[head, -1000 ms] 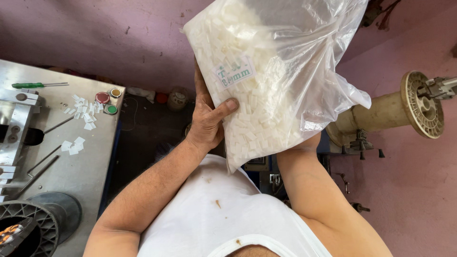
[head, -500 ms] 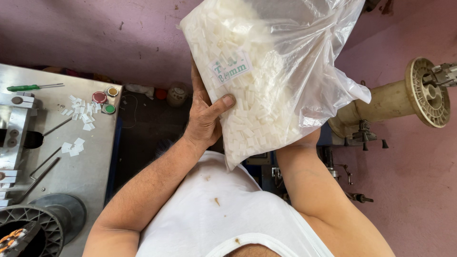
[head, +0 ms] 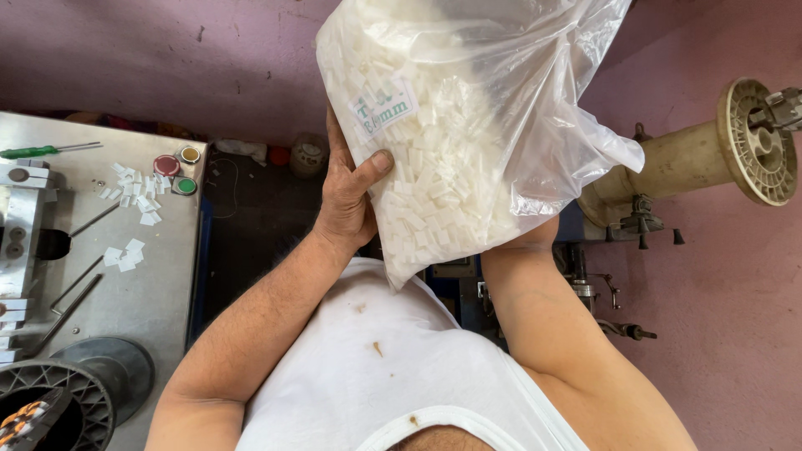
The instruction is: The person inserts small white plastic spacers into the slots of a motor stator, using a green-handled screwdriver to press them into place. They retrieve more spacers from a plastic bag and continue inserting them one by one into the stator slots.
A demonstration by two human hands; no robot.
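Clear plastic bag of small white rectangular pieces (head: 468, 125), held above the grey metal workbench (head: 159, 276): left hand (head: 347, 200) clamps its side; right hand hidden beneath. Step: carrying; next, steady two-handed support.

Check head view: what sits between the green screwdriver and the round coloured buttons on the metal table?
Head view: loose small white pieces lie scattered on the metal table between green screwdriver and round buttons.

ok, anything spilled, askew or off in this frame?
Small white pieces lie loose on the metal table, matching the contents of the clear bag that the left hand grips. The shirt has brown stains. The bag looks intact.
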